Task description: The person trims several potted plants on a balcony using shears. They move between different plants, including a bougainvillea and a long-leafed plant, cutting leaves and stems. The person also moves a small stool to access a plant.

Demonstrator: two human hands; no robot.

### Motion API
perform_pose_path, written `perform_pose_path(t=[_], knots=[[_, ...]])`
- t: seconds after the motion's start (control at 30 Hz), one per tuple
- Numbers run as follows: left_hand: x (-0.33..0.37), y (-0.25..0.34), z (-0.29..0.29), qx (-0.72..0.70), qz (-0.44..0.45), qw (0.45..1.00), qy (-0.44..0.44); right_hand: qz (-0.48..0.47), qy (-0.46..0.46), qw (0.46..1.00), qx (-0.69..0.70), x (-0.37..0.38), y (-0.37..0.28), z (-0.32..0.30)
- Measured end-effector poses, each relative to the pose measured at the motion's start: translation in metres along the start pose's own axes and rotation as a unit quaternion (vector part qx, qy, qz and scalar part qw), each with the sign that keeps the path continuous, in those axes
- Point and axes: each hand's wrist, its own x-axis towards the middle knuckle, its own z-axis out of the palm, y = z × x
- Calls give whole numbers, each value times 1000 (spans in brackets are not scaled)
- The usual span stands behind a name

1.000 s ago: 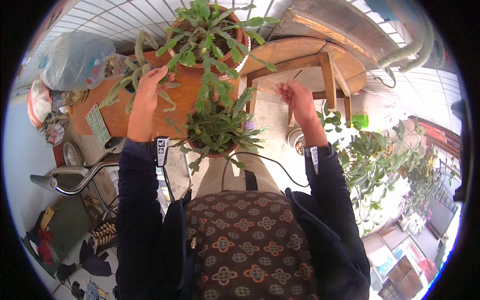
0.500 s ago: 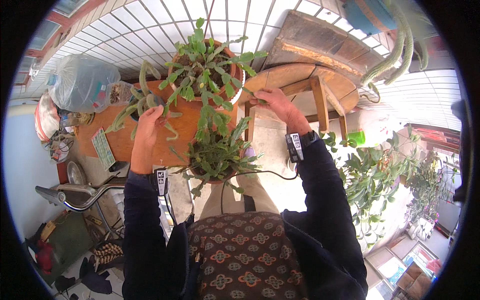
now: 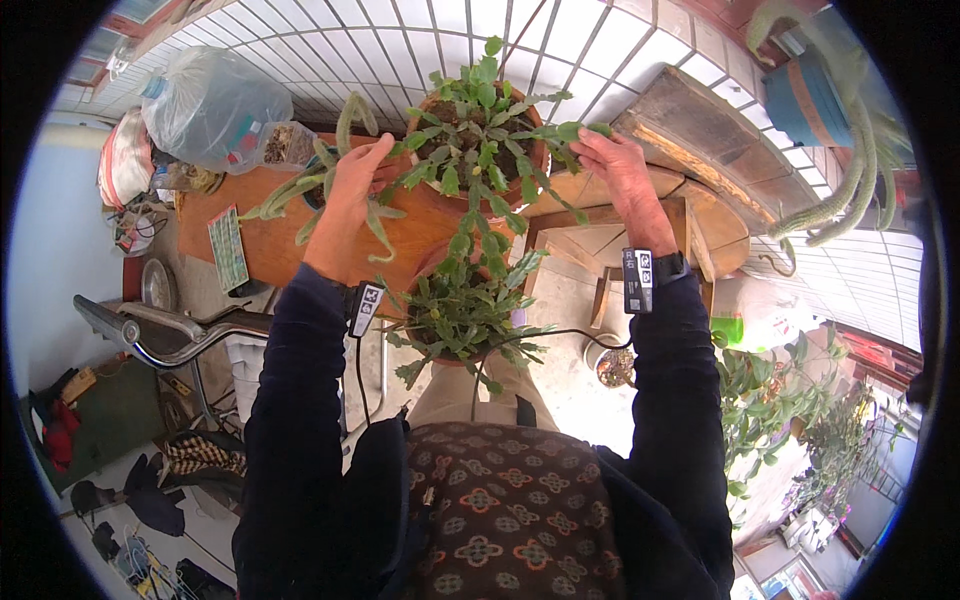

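Observation:
A leafy cactus with flat, jointed green stems [image 3: 470, 140] grows in a round terracotta pot [image 3: 535, 165] by the tiled wall. On its right side, my right hand [image 3: 615, 170] pinches a flat stem between thumb and fingers. At its left edge, my left hand [image 3: 362, 180] has its fingers closed at a stem tip; the fingers partly hide what they grip. A second leafy cactus [image 3: 460, 310] stands nearer, just in front of my legs, its pot mostly covered by stems. Behind my left hand, a trailing fuzzy cactus [image 3: 300, 190] sits in a dark pot.
The pots stand by an orange-brown wooden table [image 3: 230, 215]. A large clear plastic bottle [image 3: 215, 110] lies at the far left. At right are a round wooden stool [image 3: 715, 225] and a hanging blue pot [image 3: 803, 100]. A black cable [image 3: 560, 332] runs across to my right wrist.
Both hands have moved up along the far cactus. My right hand now holds a higher stem at its right side, and my left hand has come to its left edge. The view has shifted.

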Motion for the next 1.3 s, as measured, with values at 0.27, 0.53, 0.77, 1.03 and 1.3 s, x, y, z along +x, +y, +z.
perform_pose_path(t=[0.27, 0.53, 0.77, 1.03, 1.3], knots=[[9, -1, 8, -31, 6, 999, -19, -41, 26, 998, 35, 2, 3, -5], [7, 0, -3, -7, -7, 999, -38, 20, -18, 991, 134, 11, 23, -27], [-13, -10, -15, -30, 2, 999, 20, -3, -195, 976, 101, 57, 33, -16], [-41, -14, -18, -29, 22, 998, 51, 34, -81, 979, 181, 119, 48, 17], [-43, -27, -18, -29, 30, 996, 80, 21, -78, 968, 236, 98, 43, 7]])
